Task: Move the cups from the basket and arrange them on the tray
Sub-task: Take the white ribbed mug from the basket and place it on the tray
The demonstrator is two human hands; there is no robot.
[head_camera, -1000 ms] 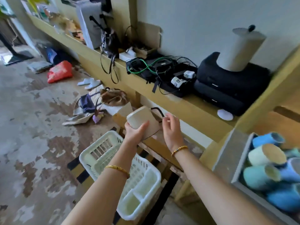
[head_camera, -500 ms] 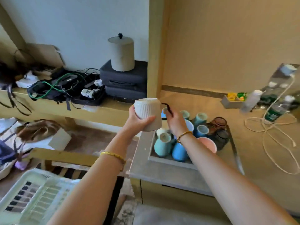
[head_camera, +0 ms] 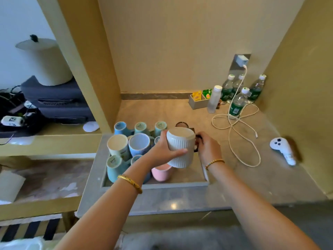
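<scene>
I hold a cream ribbed cup (head_camera: 181, 147) upside down above the right part of the grey tray (head_camera: 155, 185). My left hand (head_camera: 163, 150) wraps its side. My right hand (head_camera: 209, 148) grips its dark handle (head_camera: 196, 144). On the tray stand several upturned cups: blue and teal ones at the back and left, a cream cup (head_camera: 118, 144), a pale blue cup (head_camera: 139, 143) and a pink cup (head_camera: 161, 173) right below the held cup. A corner of the white basket (head_camera: 21, 244) shows at the bottom left.
A white cable (head_camera: 236, 130) loops over the counter right of the tray. Water bottles (head_camera: 237, 101), a tea-bag box (head_camera: 199, 101) and a white controller (head_camera: 282, 148) stand further right. A yellow post (head_camera: 86, 69) walls the left side.
I have turned from the basket on the floor to the counter. The cream cup has travelled right with both hands and now hangs over the tray.
</scene>
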